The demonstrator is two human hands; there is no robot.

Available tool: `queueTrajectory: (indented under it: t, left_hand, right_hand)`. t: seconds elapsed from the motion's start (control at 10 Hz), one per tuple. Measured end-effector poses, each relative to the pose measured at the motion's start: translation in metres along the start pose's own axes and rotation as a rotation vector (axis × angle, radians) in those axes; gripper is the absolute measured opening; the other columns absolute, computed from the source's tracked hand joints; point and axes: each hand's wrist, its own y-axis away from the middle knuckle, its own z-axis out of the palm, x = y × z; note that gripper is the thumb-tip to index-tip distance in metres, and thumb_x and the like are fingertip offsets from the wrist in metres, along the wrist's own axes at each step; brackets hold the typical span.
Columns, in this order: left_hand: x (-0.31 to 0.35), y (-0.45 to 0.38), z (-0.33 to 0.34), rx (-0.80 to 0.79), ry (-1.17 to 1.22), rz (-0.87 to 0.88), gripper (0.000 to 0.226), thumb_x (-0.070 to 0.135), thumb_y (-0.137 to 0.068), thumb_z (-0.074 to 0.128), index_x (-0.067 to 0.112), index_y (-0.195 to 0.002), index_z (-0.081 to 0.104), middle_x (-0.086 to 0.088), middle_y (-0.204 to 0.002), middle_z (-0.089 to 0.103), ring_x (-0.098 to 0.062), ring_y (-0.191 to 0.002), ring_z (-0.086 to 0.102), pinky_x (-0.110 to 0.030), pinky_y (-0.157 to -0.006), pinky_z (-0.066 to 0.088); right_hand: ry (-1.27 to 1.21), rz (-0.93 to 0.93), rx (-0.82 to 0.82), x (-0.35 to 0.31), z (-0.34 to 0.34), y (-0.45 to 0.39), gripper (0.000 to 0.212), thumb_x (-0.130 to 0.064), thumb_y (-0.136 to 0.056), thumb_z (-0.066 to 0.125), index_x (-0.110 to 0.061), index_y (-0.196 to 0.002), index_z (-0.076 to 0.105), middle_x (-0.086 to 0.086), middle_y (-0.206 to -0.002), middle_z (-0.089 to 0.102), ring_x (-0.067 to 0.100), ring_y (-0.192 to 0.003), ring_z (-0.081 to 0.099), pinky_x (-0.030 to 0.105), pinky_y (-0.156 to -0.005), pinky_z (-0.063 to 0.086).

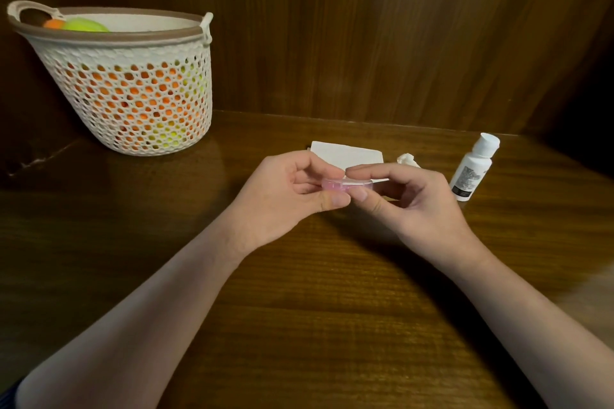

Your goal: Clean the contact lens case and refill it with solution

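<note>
At frame centre, the left hand [285,189] and right hand [408,199] pinch the pink lens case [335,185] between curled fingers above the table [299,292]. It looks like opening or closing; the solution bottle [473,167], right, likely comes next.

Legible text: none. White solution bottle [473,168], standing on the bench [299,292]: label carries a grey printed graphic above a dark band with small lettering (too small and blurred to read). No brand, number or sign can be made out on any other item.
</note>
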Motion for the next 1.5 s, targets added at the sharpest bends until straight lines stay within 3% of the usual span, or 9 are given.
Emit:
queueTrajectory:
  t: [0.2,0.4,0.6,0.7,0.9,1.0,1.2,1.3,1.5]
  left_hand:
    - [-0.001,0.0,0.001,-0.002,0.021,0.001,0.042,0.035,-0.071,0.081,0.019,-0.109,0.076,0.001,-0.109,0.082,-0.017,-0.103,0.08,-0.045,-0.091,0.066]
    - [-0.001,-0.001,0.003,-0.055,0.043,-0.008,0.049,0.033,-0.068,0.084,0.01,-0.11,0.077,0.0,-0.106,0.083,-0.015,-0.098,0.081,-0.03,-0.079,0.067]
    - [-0.004,-0.001,-0.001,-0.059,-0.024,0.0,0.031,0.027,-0.084,0.086,0.021,-0.113,0.075,0.009,-0.11,0.081,-0.008,-0.106,0.077,-0.028,-0.089,0.064]
    - [-0.007,-0.003,-0.01,-0.075,-0.135,-0.029,0.03,0.023,-0.09,0.086,0.031,-0.116,0.074,0.017,-0.116,0.077,0.0,-0.112,0.072,-0.026,-0.095,0.062]
    - [-0.014,-0.003,-0.017,-0.154,-0.48,-0.042,0.052,0.028,-0.092,0.084,0.038,-0.14,0.067,0.022,-0.133,0.067,0.001,-0.119,0.063,-0.027,-0.1,0.057]
    - [-0.018,-0.004,-0.016,-0.159,-0.537,-0.04,0.05,0.032,-0.091,0.085,0.039,-0.138,0.069,0.021,-0.132,0.066,-0.001,-0.118,0.061,-0.026,-0.099,0.053]
    - [-0.023,-0.004,-0.01,-0.16,-0.547,-0.023,0.047,0.036,-0.09,0.084,0.042,-0.134,0.069,0.025,-0.119,0.059,0.0,-0.105,0.061,-0.014,-0.077,0.047]
    - [-0.023,-0.005,-0.009,-0.162,-0.535,-0.023,0.047,0.035,-0.091,0.084,0.041,-0.136,0.068,0.025,-0.119,0.058,-0.001,-0.105,0.061,-0.015,-0.078,0.048]
    - [-0.02,-0.003,-0.008,-0.153,-0.527,-0.04,0.059,0.041,-0.092,0.082,0.046,-0.145,0.056,0.027,-0.124,0.058,-0.001,-0.107,0.062,-0.015,-0.077,0.05]
  right_hand:
    - [-0.009,-0.095,-0.04,-0.001,0.0,0.001,0.033,-0.014,-0.089,0.086,-0.015,-0.121,0.08,-0.007,-0.121,0.081,0.017,-0.116,0.076,0.036,-0.098,0.063]
    - [0.092,-0.125,0.013,-0.003,0.003,0.001,0.029,-0.034,-0.084,0.084,-0.025,-0.111,0.082,-0.015,-0.113,0.08,0.01,-0.113,0.075,0.031,-0.091,0.064]
    - [0.146,-0.132,-0.028,0.002,0.002,-0.002,0.025,-0.022,-0.09,0.086,-0.026,-0.115,0.083,-0.015,-0.119,0.078,0.009,-0.12,0.071,0.028,-0.096,0.061]
    - [0.159,-0.078,-0.083,0.006,0.004,-0.002,0.026,-0.021,-0.094,0.083,-0.033,-0.117,0.083,-0.017,-0.124,0.076,0.004,-0.124,0.068,0.026,-0.103,0.057]
    - [0.186,0.097,-0.146,0.009,0.014,-0.002,0.028,-0.031,-0.089,0.088,-0.04,-0.115,0.079,-0.027,-0.114,0.079,-0.005,-0.11,0.073,0.029,-0.101,0.061]
    - [0.294,0.161,-0.171,0.009,0.013,-0.004,0.028,-0.036,-0.085,0.09,-0.043,-0.111,0.079,-0.028,-0.109,0.079,-0.006,-0.107,0.071,0.033,-0.101,0.061]
    - [0.315,0.233,-0.222,0.008,0.004,-0.006,0.03,-0.034,-0.084,0.092,-0.041,-0.109,0.079,-0.028,-0.107,0.078,-0.005,-0.105,0.071,0.034,-0.1,0.061]
    - [0.305,0.246,-0.238,0.007,0.003,-0.005,0.031,-0.035,-0.084,0.092,-0.042,-0.11,0.077,-0.028,-0.109,0.078,-0.005,-0.107,0.071,0.032,-0.1,0.061]
    - [0.246,0.261,-0.162,0.004,0.004,-0.002,0.034,-0.061,-0.088,0.076,-0.045,-0.118,0.068,-0.028,-0.11,0.074,-0.008,-0.106,0.067,0.012,-0.083,0.056]
